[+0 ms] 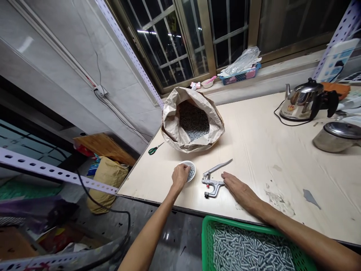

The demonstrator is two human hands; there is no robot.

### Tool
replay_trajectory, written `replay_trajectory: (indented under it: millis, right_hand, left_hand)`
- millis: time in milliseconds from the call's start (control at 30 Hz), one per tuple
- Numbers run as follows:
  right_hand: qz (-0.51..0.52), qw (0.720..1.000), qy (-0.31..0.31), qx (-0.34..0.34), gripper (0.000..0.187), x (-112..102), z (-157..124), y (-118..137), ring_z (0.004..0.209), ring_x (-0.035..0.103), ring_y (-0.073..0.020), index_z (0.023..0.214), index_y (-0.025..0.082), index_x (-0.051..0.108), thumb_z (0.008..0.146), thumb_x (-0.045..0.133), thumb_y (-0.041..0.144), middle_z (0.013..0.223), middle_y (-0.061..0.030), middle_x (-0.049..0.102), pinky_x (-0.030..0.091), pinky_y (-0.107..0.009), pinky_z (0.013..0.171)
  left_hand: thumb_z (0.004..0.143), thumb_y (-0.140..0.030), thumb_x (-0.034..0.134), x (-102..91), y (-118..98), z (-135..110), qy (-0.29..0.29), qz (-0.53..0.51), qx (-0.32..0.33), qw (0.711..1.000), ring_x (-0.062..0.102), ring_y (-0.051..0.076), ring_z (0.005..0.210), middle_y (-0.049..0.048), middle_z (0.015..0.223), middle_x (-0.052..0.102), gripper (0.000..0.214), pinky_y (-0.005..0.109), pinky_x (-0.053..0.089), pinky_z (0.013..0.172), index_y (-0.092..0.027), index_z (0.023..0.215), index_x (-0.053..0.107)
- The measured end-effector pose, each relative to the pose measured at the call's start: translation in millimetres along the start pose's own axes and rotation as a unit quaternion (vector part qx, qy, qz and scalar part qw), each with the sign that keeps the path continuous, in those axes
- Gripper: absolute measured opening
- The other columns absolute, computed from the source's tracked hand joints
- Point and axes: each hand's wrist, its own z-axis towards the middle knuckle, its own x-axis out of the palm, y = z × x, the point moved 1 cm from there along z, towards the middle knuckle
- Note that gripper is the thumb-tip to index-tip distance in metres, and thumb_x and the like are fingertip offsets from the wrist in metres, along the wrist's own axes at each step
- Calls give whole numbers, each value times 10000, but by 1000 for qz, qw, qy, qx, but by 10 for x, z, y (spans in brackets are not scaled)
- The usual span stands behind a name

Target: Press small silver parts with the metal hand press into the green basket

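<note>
My left hand reaches over the rim of a small white bowl, its fingers curled together among small metal pieces. What the fingertips hold, if anything, is hidden. My right hand lies on the table with its fingers stretched out, fingertips at the lower handle end of silver snap-fastener pliers. The pliers lie on their side with handles spread and a small red part at the jaw. Behind the bowl stands an open paper sack holding many small metal pieces.
A green basket full of metal screw-like pieces sits below the table's front edge, under my right forearm. Green-handled scissors lie left of the sack. A kettle and a lidded metal pot stand at the right.
</note>
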Motion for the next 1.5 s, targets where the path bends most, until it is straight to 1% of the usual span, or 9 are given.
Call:
replay_trajectory:
  millis: [200,333,467,633,833,1067,1200,1367,1500]
  right_hand:
    - [-1,1000,-5,1,412,-24,-1,13,1281,427,-204,1279,182,512,941,275,180,1323,-110,531,411,-450,1046]
    - [-1,1000,-7,-7,401,-30,0,22,1288,417,-205,1258,178,523,939,280,173,1316,-115,536,417,-454,1041]
    - [-7,1000,-8,2,392,-33,8,32,1282,425,-202,1235,173,537,942,278,168,1305,-117,543,421,-438,1040]
    - [-20,999,-11,-22,381,-16,14,18,1284,422,-215,1217,135,543,934,288,146,1301,-149,539,421,-442,1039]
    - [-30,999,-3,-23,373,-11,2,3,1288,415,-222,1203,112,540,942,277,156,1310,-172,524,406,-445,1050]
    - [-27,999,-17,-34,354,-8,-9,0,1280,426,-213,1192,134,546,943,296,163,1291,-146,545,425,-430,1040]
    - [-20,999,-32,-36,357,14,-15,-31,1270,439,-206,1216,159,532,941,305,159,1305,-132,537,440,-427,1027]
    - [-15,999,-34,-38,325,26,2,-41,1263,445,-218,1148,163,567,936,321,162,1282,-133,550,431,-433,1035]
    - [-21,998,-35,-41,289,-15,17,-3,1247,460,-225,1138,180,553,935,348,176,1238,-125,571,438,-456,1024]
  left_hand:
    - [781,-309,576,130,-78,43,8,-24,3,1000,632,201,900,52,957,708,160,253,416,669,-219,871,672]
    - [762,-216,587,111,-68,82,16,-51,14,998,639,167,825,36,862,717,100,230,431,679,-188,815,668]
    - [803,-176,545,35,-40,68,-3,-64,26,998,638,163,884,54,944,716,150,228,445,743,-173,876,676]
    - [854,-177,505,-51,-13,-256,-43,-20,136,990,627,165,905,57,1009,682,173,243,456,769,-177,933,659]
    - [912,-158,391,59,12,-597,3,142,215,966,628,196,881,101,1048,634,254,280,465,717,-165,998,630]
    - [820,-132,528,17,67,-273,-17,-58,186,981,633,175,872,68,948,693,156,279,475,809,-152,875,673]
    - [786,-159,570,-55,78,-336,8,-148,133,980,637,161,770,40,862,714,144,263,484,755,-161,849,699]
    - [787,-131,547,162,142,-638,82,-91,216,969,619,162,762,52,856,700,169,263,457,719,-152,869,692]
    - [792,-120,549,384,230,-726,91,-17,216,972,605,177,811,75,887,663,188,267,429,712,-137,944,659]
